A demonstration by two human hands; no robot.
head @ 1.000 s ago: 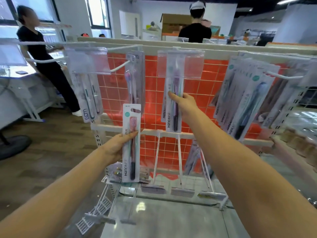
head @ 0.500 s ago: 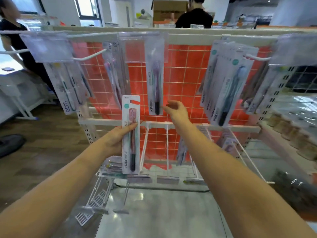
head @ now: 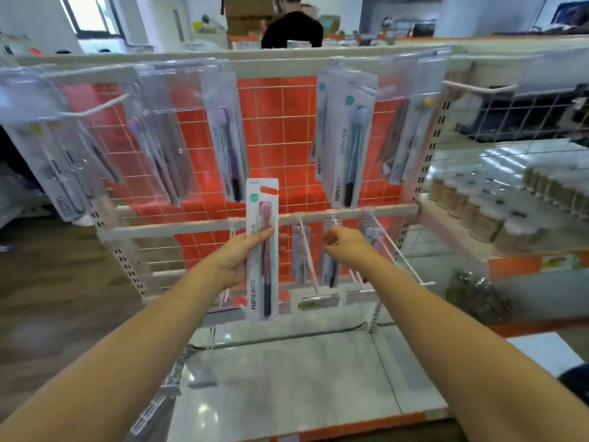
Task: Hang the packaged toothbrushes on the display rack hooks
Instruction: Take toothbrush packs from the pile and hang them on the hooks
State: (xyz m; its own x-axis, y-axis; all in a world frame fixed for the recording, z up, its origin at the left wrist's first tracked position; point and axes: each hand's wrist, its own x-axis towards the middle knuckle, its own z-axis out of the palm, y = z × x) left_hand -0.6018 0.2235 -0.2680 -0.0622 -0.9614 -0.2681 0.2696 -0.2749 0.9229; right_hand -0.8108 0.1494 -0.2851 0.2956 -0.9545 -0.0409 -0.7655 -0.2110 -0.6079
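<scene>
Left hand (head: pixel 234 261) grips pink toothbrush pack (head: pixel 262 248) upright beside rack (head: pixel 191 226)

the left hand (head: pixel 237 260) grips a packaged pink toothbrush (head: pixel 262 250) upright in front of the display rack (head: pixel 280 122). the right hand (head: pixel 345 245), fingers loosely curled and holding nothing, hovers just beside it, near the lower hooks (head: pixel 398 250). more packaged toothbrushes (head: pixel 349 148) hang on the upper hooks.

"Hane" runs up the lower edge of the pink toothbrush pack (head: pixel 262 250) held at centre; the same word shows on the blue-brush pack (head: pixel 349 154) hanging at one o'clock; other print is too blurred.
</scene>
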